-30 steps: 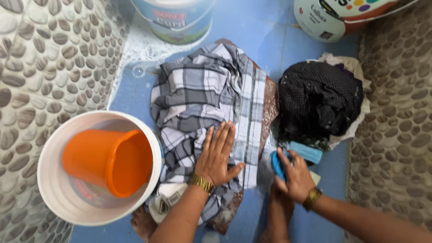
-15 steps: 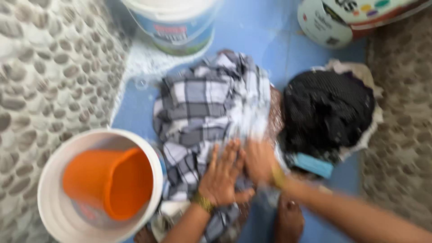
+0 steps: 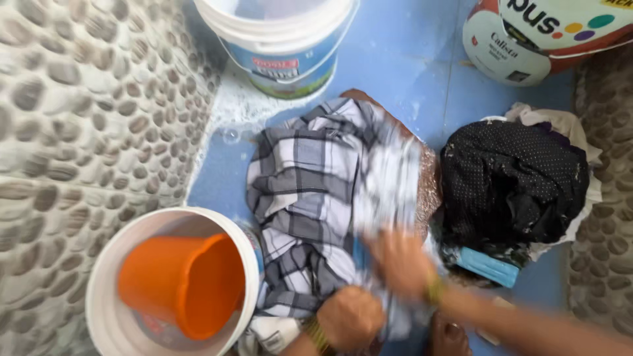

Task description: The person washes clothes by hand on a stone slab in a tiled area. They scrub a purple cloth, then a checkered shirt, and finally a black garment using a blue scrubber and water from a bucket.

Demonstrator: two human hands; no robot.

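I see my left hand (image 3: 349, 316) pressed down in a loose fist on the near end of the plaid shirt (image 3: 316, 198), which lies spread mid-floor (image 3: 409, 59). My right hand (image 3: 402, 264) is a blur on the cloth; I cannot tell its grip. A white bucket (image 3: 105, 290) holding an orange scoop (image 3: 178, 283) sits by the pebbled left edge, and a dark clothes pile (image 3: 514, 184) lies to the right.

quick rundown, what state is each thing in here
left hand: pressing down on the plaid cloth
right hand: motion-blurred, on the plaid cloth
plaid cloth: spread out, rumpled
black garment: bunched in a heap
orange scoop: lying inside the white bucket
white bucket: upright, open
blue brush: lying beside the black garment
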